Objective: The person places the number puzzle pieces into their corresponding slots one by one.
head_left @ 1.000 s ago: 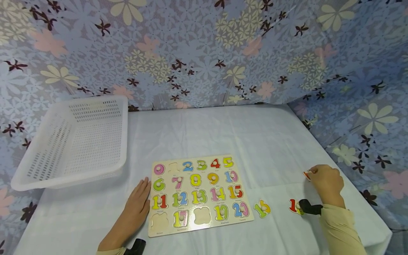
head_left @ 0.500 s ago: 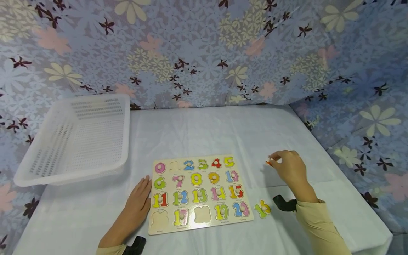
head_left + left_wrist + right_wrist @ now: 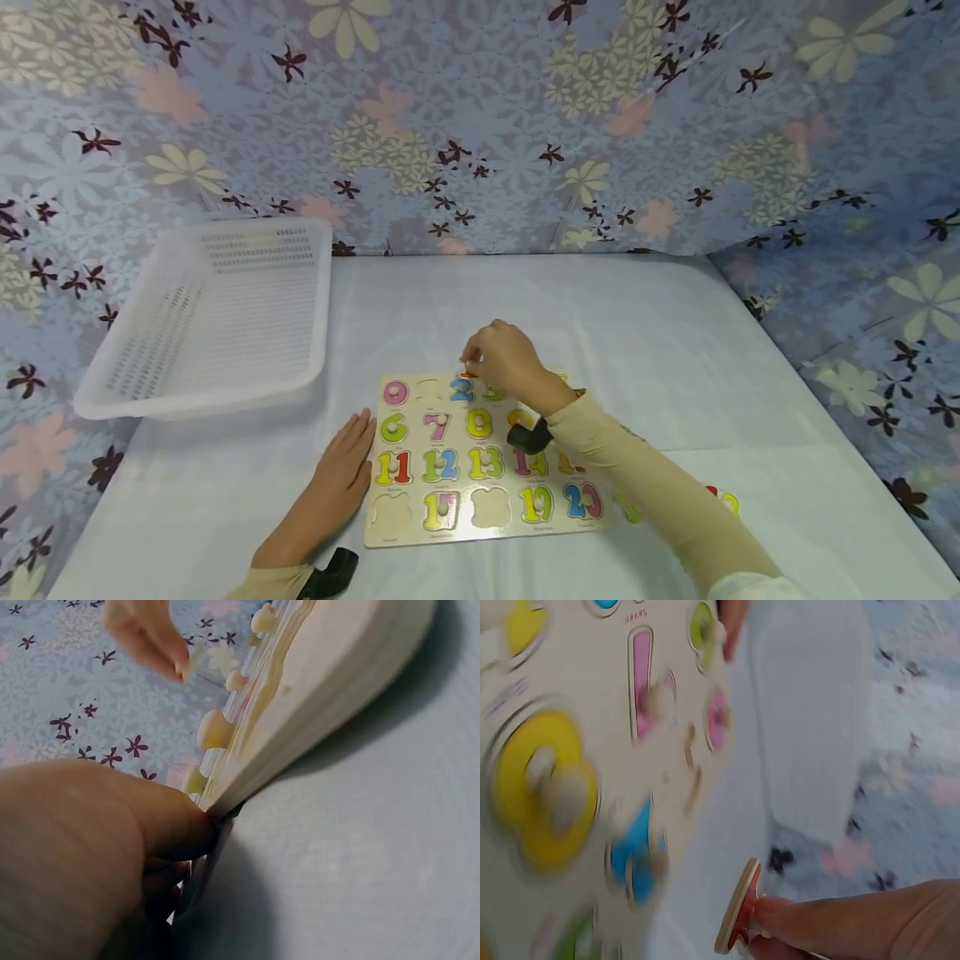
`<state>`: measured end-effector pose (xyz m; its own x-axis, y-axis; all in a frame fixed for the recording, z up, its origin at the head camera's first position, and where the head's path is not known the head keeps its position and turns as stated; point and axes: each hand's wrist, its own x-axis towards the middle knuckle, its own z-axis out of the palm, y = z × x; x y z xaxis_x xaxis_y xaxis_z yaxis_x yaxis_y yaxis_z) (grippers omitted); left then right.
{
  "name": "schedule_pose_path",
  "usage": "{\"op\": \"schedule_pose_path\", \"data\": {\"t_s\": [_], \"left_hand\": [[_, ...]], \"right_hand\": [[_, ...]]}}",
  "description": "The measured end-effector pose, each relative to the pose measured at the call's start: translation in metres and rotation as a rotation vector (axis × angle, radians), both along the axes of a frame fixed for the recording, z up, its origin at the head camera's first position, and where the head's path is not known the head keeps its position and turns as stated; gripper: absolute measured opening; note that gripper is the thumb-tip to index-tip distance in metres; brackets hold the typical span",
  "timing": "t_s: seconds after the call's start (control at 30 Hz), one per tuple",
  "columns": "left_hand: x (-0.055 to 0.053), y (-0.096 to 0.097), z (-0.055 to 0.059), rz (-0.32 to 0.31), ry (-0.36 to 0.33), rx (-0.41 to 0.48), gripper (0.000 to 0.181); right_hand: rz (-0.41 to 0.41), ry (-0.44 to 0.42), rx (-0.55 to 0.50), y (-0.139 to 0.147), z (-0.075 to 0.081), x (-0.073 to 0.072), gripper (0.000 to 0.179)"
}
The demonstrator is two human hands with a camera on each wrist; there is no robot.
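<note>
My right hand (image 3: pixel 501 354) is above the top edge of a wooden number puzzle board (image 3: pixel 487 536). It pinches a small red wooden puzzle piece (image 3: pixel 739 907) by its knob, thumb and finger meeting behind the piece in the right wrist view. That piece hovers apart from the board, near the blue 2 (image 3: pixel 461 390). Along the board's left edge lies my left hand (image 3: pixel 341 471), fingers extended; its thumb (image 3: pixel 176 825) touches the edge in the left wrist view. Bare recesses show in the top row (image 3: pixel 431 390) and bottom row. The right forearm hides some numbers.
A white plastic basket (image 3: pixel 225 407) stands at the back left. Right of the board, a green-and-yellow piece (image 3: pixel 630 508) and a red-and-yellow piece (image 3: pixel 729 502) lie partly hidden by the right sleeve (image 3: pixel 667 492). Floral cloth (image 3: pixel 480 125) hangs behind the white-covered table (image 3: pixel 600 308).
My right hand has carried the red puzzle piece leftward from the table's right side to over the board's top edge. The left hand stays at the board's left edge.
</note>
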<state>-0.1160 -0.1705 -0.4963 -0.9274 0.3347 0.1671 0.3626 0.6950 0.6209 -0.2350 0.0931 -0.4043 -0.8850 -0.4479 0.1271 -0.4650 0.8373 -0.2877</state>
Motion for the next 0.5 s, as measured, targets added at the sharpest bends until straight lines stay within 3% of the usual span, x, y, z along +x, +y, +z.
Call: {"op": "schedule_pose_path", "data": {"t_s": [0.23, 0.5], "left_hand": [[-0.001, 0.001, 0.000, 0.012, -0.014, -0.016, 0.054], [-0.001, 0.000, 0.001, 0.013, -0.013, -0.018, 0.053]], "right_hand": [[0.082, -0.004, 0.038, -0.040, -0.021, -0.008, 0.005], [0.092, -0.082, 0.107, -0.062, -0.025, -0.007, 0.005]]}}
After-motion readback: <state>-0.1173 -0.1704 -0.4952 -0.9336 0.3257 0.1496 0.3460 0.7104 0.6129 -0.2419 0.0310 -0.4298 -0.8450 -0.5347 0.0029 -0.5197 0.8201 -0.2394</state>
